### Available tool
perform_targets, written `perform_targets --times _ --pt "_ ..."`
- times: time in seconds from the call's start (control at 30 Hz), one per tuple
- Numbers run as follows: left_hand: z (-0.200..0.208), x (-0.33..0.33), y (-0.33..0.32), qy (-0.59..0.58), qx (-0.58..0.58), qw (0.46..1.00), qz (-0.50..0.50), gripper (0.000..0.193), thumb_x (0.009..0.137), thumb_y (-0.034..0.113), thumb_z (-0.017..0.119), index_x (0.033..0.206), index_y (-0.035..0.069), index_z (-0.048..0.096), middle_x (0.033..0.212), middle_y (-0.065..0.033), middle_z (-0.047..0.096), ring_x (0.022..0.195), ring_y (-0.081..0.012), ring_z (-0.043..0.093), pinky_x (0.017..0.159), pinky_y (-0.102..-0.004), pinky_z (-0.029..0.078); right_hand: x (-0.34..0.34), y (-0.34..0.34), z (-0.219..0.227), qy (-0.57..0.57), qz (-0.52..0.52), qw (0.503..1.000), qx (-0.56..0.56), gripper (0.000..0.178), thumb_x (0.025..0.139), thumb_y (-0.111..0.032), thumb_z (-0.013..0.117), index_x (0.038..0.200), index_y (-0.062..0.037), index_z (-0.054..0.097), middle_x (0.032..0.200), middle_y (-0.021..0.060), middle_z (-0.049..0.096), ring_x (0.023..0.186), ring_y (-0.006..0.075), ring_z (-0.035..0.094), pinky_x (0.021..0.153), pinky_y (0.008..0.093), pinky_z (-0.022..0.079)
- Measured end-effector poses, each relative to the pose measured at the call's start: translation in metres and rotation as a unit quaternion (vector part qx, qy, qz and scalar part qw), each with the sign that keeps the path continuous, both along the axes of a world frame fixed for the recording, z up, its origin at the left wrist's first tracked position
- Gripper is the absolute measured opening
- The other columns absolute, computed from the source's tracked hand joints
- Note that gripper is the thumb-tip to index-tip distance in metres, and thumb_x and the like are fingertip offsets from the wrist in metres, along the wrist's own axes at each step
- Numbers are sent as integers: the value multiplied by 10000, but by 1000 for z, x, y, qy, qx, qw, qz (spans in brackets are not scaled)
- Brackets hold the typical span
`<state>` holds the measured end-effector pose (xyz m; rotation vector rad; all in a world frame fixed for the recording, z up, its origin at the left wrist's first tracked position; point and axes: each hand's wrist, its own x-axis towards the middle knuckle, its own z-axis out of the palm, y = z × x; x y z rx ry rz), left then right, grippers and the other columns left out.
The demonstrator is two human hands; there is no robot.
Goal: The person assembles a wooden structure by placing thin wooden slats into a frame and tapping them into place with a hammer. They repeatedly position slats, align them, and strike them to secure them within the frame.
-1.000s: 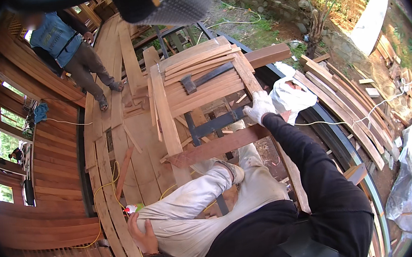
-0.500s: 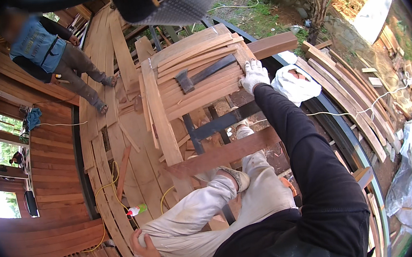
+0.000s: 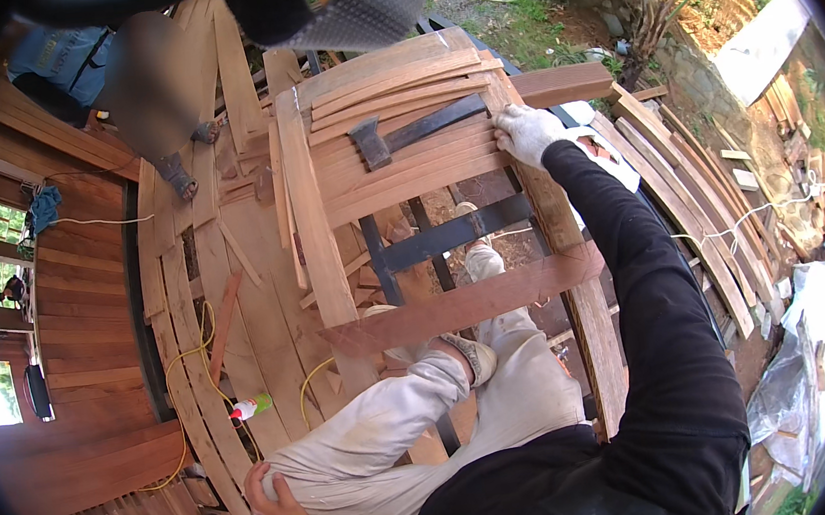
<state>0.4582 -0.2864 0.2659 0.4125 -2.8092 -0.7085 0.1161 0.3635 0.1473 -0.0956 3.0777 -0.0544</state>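
Note:
My right hand (image 3: 526,134), in a white glove, lies on the right ends of a stack of curved wooden slats (image 3: 403,168), its fingers curled over one end. A dark hatchet (image 3: 409,129) rests across the top of that stack, just left of the hand. My left hand (image 3: 275,497) is bare and rests low at my left side against my light trousers (image 3: 420,428), beside a floor plank. I sit over a dark metal frame (image 3: 441,238), with one shoe (image 3: 471,354) on a reddish cross board (image 3: 477,301).
Another person in blue (image 3: 60,58) stands at the upper left on the plank floor (image 3: 253,274). A yellow cord (image 3: 183,367) and a small white bottle with a green cap (image 3: 249,407) lie to my left. Long planks (image 3: 698,197) and white bags (image 3: 811,316) lie to the right.
My right hand has moved up from near the dark metal bar to the right ends of the slat stack. The view has tilted, and the other person has shifted toward the upper left.

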Motion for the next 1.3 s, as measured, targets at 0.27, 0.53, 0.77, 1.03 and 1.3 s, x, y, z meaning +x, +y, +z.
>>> perform_targets --times 0.27,0.53,0.77,1.03,1.3 --pt "-14 5 -10 49 52 997 -13 213 925 31 634 1123 -27 685 1221 -190 695 1179 -369 641 1069 -451 462 83 -35 -3 -84 21 994 60 904 936 -538 659 1585 37 404 1704 286 256 1614 415 183 1312 493 170" --pt "-6 6 -6 64 48 996 -35 224 922 100 686 1113 -16 706 1156 -185 724 1117 -379 672 1014 -456 500 202 -30 27 97 -225 950 -194 301 884 -259 666 972 16 750 868 264 721 839 430 709 786 502 545" --pt "4 -5 7 97 6 991 -90 207 912 110 719 1092 9 705 1122 -161 724 1084 -384 671 995 -460 505 222 -64 -5 127 -118 959 -225 180 842 -163 698 964 -37 740 1001 178 712 1054 381 675 947 456 533" --pt "2 4 -1 68 31 996 -46 188 916 85 706 1086 6 701 1142 -160 724 1095 -364 674 995 -448 507 89 -42 -13 135 -136 973 -128 196 859 -178 712 1002 -43 721 1070 219 721 1088 396 693 968 471 557" --pt "-3 1 -4 34 26 999 -17 161 934 62 671 1077 -8 695 1155 -181 721 1091 -375 674 998 -448 504 37 -32 -19 76 -116 989 -50 341 845 -231 765 1151 -87 719 1161 190 693 1144 383 672 1007 464 554"
